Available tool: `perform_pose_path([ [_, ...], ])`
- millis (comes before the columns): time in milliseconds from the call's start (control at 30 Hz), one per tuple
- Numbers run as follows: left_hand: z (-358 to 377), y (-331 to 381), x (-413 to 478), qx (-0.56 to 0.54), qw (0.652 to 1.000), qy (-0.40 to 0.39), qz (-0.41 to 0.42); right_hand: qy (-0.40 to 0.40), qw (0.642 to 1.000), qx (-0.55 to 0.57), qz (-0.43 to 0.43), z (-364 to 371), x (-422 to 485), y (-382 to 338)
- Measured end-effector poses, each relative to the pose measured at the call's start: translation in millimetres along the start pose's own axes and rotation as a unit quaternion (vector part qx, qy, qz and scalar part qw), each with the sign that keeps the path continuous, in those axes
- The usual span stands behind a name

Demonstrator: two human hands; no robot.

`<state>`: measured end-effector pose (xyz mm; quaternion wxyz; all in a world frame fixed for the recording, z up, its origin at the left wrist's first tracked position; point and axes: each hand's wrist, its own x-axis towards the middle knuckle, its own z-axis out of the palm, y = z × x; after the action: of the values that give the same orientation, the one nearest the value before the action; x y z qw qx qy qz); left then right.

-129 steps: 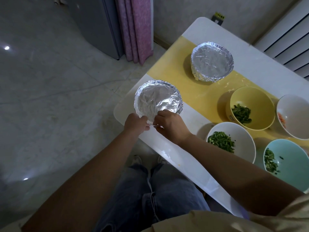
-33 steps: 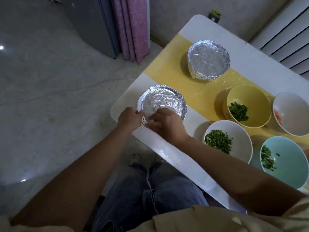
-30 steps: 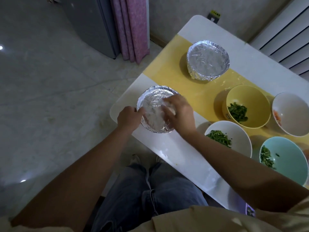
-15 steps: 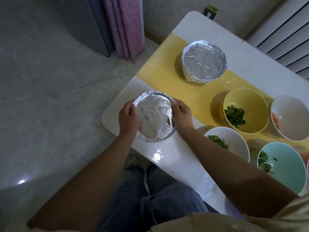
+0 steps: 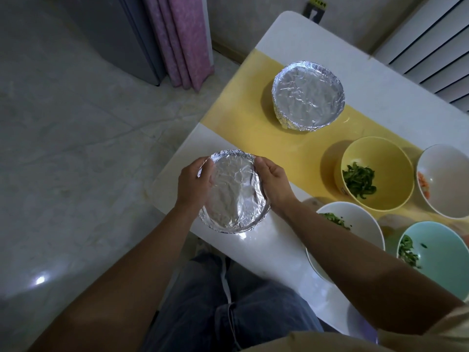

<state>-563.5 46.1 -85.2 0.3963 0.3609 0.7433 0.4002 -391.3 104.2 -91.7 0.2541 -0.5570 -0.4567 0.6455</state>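
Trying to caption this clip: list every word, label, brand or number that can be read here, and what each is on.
None can be read.
Yellow-and-black tag by the wall: dark marks, too small to read.
Yellow bowl: a small mark low on its outer wall, blurred.
Foil dish: plain, no print.

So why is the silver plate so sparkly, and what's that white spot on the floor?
In the head view, light glares off the crinkled foil dish held by the left hand and right hand; the floor spot is probably a reflected light; the nearer forearms look dim.
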Motion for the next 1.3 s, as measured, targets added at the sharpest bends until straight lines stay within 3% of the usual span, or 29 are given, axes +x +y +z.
perform_pose_path([
  [100, 0.3, 1.8, -1.1, 0.013, 1.0, 0.003, 0.009, -0.003, 1.0, -0.004, 0.004, 0.4, 0.0, -0.9],
  [367, -14.0, 6.9, 12.8, -0.028, 0.996, -0.086, -0.022, -0.077, 0.996, 0.02, -0.031, -9.8, 12.5, -23.4],
  [467, -9.1, 8.5, 13.9, -0.053, 0.993, -0.104, -0.016, -0.1, 0.994, -0.025, -0.033, -6.0, 16.7, -25.5],
  [667, -4.3, -0.4, 17.1, 0.049, 0.994, -0.061, 0.075, -0.102, 0.994, -0.015, -0.025, -2.8, 17.9, -21.2],
  [867, -7.8, 0.0, 22.8, 0.043, 0.993, -0.096, 0.044, -0.144, 0.986, -0.072, -0.033, -6.8, 23.2, -36.3],
  [1133, -5.9, 4.6, 21.1, 0.103, 0.988, -0.071, 0.09, -0.152, 0.983, -0.097, -0.024, -2.0, 23.9, -33.5],
  [1233, -9.7, 3.5, 19.9, 0.083, 0.993, -0.048, 0.07, -0.101, 0.992, -0.072, -0.01, -7.7, 20.2, -40.9],
  [1300, -15.4, -0.9, 19.7, 0.051, 0.998, 0.006, 0.027, -0.014, 0.999, -0.029, -0.014, -13.9, 13.0, -44.6],
])
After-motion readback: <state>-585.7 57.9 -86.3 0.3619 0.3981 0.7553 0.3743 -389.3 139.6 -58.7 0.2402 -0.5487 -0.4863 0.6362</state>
